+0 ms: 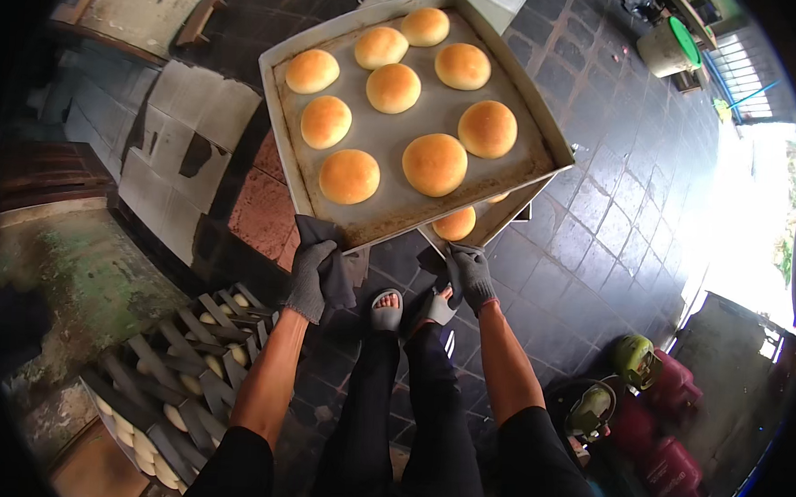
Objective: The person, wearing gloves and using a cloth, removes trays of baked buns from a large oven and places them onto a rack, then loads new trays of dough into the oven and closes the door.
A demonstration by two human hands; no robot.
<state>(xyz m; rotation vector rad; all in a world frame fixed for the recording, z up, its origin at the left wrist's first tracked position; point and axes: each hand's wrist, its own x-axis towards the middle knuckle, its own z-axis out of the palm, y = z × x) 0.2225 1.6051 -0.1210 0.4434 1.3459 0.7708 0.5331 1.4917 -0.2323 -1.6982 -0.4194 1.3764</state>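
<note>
My left hand (308, 284), in a grey knit glove, is closed around the near left corner of a metal baking tray (394, 137), with a dark folded cloth (337, 280) in its grip. Several round golden-brown buns (434, 165) sit spaced apart on this tray. Partly hidden beneath it is a second tray (494, 219), where a browned bun (453, 223) and the edge of another show. My right hand (473, 275), also gloved, grips the near edge of this lower tray with a dark cloth (431, 260). Both trays are held out ahead above the floor.
Stacked dark trays or slats (180, 363) with pale dough pieces (141, 446) stand at lower left. Green gas cylinders (637, 361) and pink ones (673, 469) are at lower right. A white bucket (664, 49) with a green rim stands far right, near a bright doorway (755, 202). Dark tiles (595, 199) cover the floor.
</note>
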